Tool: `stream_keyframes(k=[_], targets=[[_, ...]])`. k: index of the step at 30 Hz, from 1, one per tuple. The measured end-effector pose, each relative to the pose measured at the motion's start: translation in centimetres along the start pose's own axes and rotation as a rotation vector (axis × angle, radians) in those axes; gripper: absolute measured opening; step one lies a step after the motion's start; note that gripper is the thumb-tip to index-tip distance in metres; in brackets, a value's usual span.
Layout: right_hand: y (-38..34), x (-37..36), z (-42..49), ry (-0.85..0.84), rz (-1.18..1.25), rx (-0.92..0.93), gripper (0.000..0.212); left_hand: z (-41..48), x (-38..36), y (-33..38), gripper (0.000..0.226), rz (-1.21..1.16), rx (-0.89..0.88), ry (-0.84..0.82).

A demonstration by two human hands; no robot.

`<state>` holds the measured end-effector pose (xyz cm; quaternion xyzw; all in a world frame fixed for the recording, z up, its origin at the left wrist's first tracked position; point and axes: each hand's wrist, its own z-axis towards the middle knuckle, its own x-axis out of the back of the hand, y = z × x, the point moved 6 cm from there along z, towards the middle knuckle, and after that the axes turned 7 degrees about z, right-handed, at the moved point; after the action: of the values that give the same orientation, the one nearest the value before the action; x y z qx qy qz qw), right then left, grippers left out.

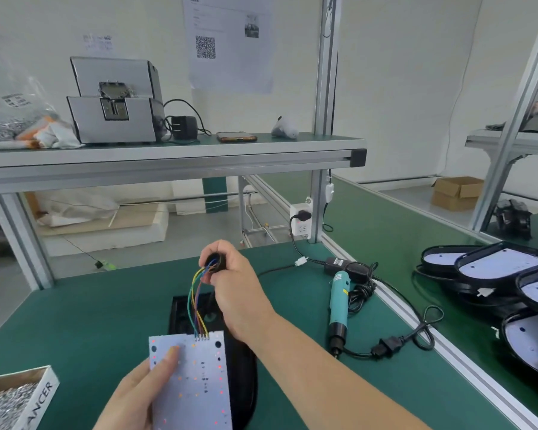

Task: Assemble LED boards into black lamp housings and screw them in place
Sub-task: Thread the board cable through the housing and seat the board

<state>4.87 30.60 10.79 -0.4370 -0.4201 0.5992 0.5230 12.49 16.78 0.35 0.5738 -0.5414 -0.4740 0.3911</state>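
Observation:
A white LED board is held above the green bench, my left hand gripping its left edge with the thumb on top. Several coloured wires run from the board's top edge up into a black round part that my right hand grips. Beneath the board lies a black lamp housing, mostly hidden by the board and my right arm.
A teal electric screwdriver with its cable lies right of the housing. A box of screws sits at the lower left. Stacked black housings with white boards rest on the neighbouring bench. A screw feeder machine stands on the shelf.

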Motion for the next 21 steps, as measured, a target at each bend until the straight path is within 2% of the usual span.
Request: stream_keyframes(k=[2, 5, 6, 9, 12, 17, 21], targets=[[-0.2, 0.5, 0.0, -0.092, -0.275, 0.076, 0.045, -0.1, 0.2, 1.0, 0.027, 0.038, -0.082, -0.015], [-0.4, 1.2, 0.0, -0.254, -0.875, 0.206, 0.035, 0.1, 0.7, 1.2, 0.033, 0.181, -0.107, 0.01], [-0.7, 1.4, -0.1, -0.297, -0.939, 0.222, 0.034, 0.2, 0.7, 1.3, 0.033, 0.191, -0.097, 0.018], [-2.0, 1.7, -0.7, -0.405, -0.879, 0.222, 0.036, 0.2, 0.9, 1.4, 0.027, 0.213, -0.096, 0.027], [-2.3, 1.8, -0.7, -0.362, -0.976, 0.265, 0.029, 0.3, 0.8, 1.5, 0.025, 0.213, -0.1, 0.023], [-1.1, 0.4, -1.6, -0.4, -0.875, 0.26, 0.029, 0.3, -0.4, 2.5, 0.026, 0.253, -0.127, -0.047], [-0.2, -0.3, -2.2, -0.445, -0.782, 0.255, 0.026, 0.4, 0.1, 2.7, 0.025, 0.273, -0.165, 0.001]])
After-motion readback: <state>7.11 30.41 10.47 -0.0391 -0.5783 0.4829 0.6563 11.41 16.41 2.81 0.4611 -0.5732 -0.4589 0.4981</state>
